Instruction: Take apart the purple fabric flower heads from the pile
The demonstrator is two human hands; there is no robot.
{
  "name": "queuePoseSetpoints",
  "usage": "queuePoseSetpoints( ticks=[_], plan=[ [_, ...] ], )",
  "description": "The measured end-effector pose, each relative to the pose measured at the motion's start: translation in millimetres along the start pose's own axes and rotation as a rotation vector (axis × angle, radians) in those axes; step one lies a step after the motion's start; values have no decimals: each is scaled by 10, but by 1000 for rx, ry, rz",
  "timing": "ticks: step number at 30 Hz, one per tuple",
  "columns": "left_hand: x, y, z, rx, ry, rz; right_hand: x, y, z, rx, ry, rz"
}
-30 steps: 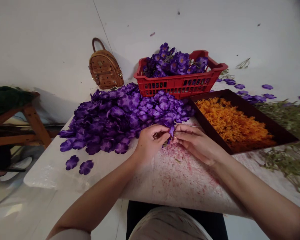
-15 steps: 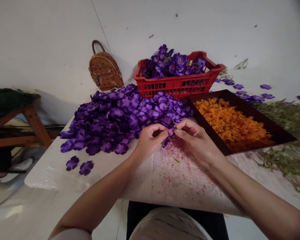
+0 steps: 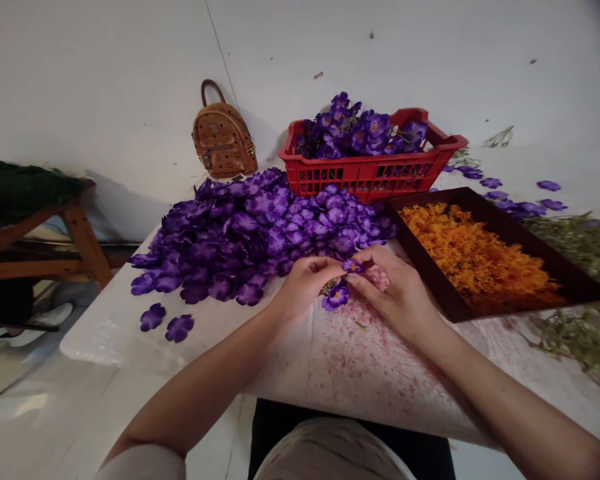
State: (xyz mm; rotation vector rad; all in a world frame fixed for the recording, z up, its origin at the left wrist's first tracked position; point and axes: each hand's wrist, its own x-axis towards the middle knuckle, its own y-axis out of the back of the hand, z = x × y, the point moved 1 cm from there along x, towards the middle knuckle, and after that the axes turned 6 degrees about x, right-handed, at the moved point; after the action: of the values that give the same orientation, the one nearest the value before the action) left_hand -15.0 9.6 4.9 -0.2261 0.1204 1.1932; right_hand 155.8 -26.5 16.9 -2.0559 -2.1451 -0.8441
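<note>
Between my two hands is an artificial flower stem with purple blooms. One small purple flower (image 3: 353, 266) with a yellow centre sits at my fingertips, and a second purple bloom (image 3: 335, 297) hangs just below. My left hand (image 3: 307, 283) pinches the stem, part of which is hidden by the fingers. My right hand (image 3: 393, 283) has thumb and forefinger closed on the upper flower. Behind my hands spreads a heap of loose purple petals (image 3: 225, 230). To the right, a dark box (image 3: 427, 287) holds orange flower centres (image 3: 480, 260).
A red plastic crate (image 3: 360, 177) of purple flowers stands at the back. A brown backpack (image 3: 224, 143) leans on the wall. Green stems (image 3: 580, 327) lie at far right. Two loose petals (image 3: 179, 327) rest front left. A wooden stool (image 3: 83, 240) stands left of the table (image 3: 280, 373).
The view has shifted slightly, so things sit further right. The lower purple bloom now shows more fully below my fingers. Both hands still pinch the flower stem.
</note>
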Motion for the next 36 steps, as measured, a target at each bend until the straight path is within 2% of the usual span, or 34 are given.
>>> queuePoseSetpoints(
  ticks=[4, 7, 9, 11, 12, 15, 18, 23, 28, 32, 36],
  plan=[
    [-20, 0, 10, 98, -79, 16, -5, 3, -10, 58, 32, 0],
    [-156, 123, 65, 280, -182, 71, -30, 32, 32, 95, -18, 12],
    [-351, 325, 111, 462, -256, 213, -47, 65, 85, 114, -92, 39],
    [-618, 603, 140, 645, -303, 438, -58, 91, 137, 152, -156, 67],
    [-757, 745, 143, 760, -313, 506, -61, 99, 155, 172, -175, 77],
    [-1079, 1100, 99, 1033, -266, 592, -59, 97, 169, 207, -182, 82],
    [-1156, 1274, 4, 1119, -185, 666, -48, 75, 150, 218, -179, 55],
    [-978, 1271, -59, 1057, -184, 655, -35, 47, 148, 258, -178, 70],
    [-917, 1200, 128, 902, -231, 686, -54, 21, 127, 353, -270, 87],
    [-792, 1014, 286, 633, -205, 539, -32, -28, -64, 523, -348, 100],
    [-566, 684, 417, 470, -223, 347, 54, -131, -237, 617, -346, 71]
  ],
)
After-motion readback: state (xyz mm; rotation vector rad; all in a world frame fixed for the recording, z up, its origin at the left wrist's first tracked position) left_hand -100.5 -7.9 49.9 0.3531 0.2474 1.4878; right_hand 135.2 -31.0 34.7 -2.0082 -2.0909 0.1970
